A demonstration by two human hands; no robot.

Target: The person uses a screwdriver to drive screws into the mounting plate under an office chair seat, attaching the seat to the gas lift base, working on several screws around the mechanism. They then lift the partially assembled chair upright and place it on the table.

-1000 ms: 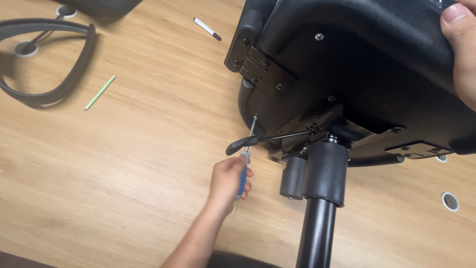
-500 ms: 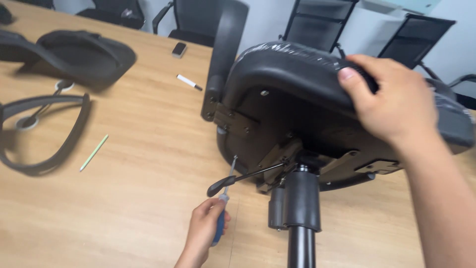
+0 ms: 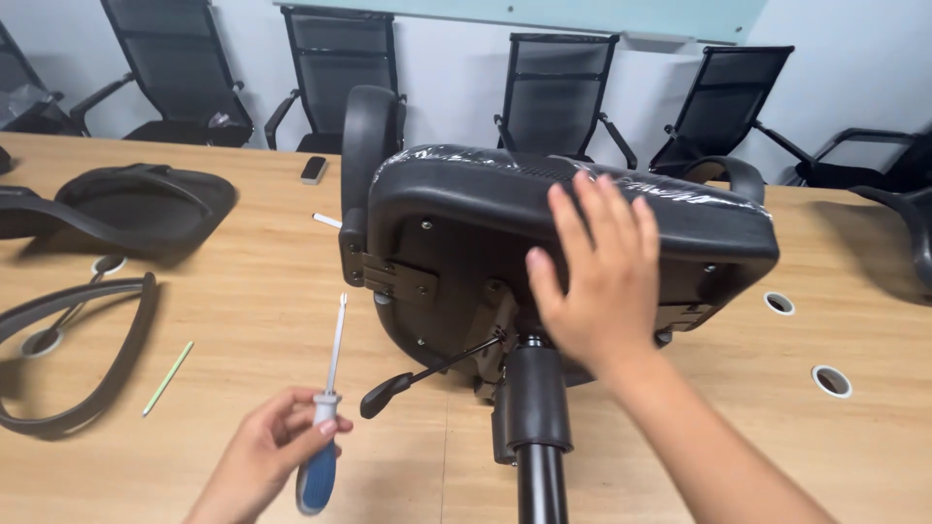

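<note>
Wooden table [image 3: 243, 291], overturned chair seat [image 3: 466, 223] mid-table, screwdriver [image 3: 325, 427] held beside it

Black office chair seat [image 3: 456, 233] being laid on its side on the tabletop [image 3: 243, 291], underside showing, blue-handled screwdriver [image 3: 325, 427] being held upright, tip raised, just beside it.

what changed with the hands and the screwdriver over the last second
The left hand drew the screwdriver back from the underside of the chair seat, so its tip now stands clear of the lever. The right hand left its grip on the seat's edge and now lies open against the underside. The left hand's grip on the screwdriver is unchanged, and the chair stays tipped on the table.
</note>
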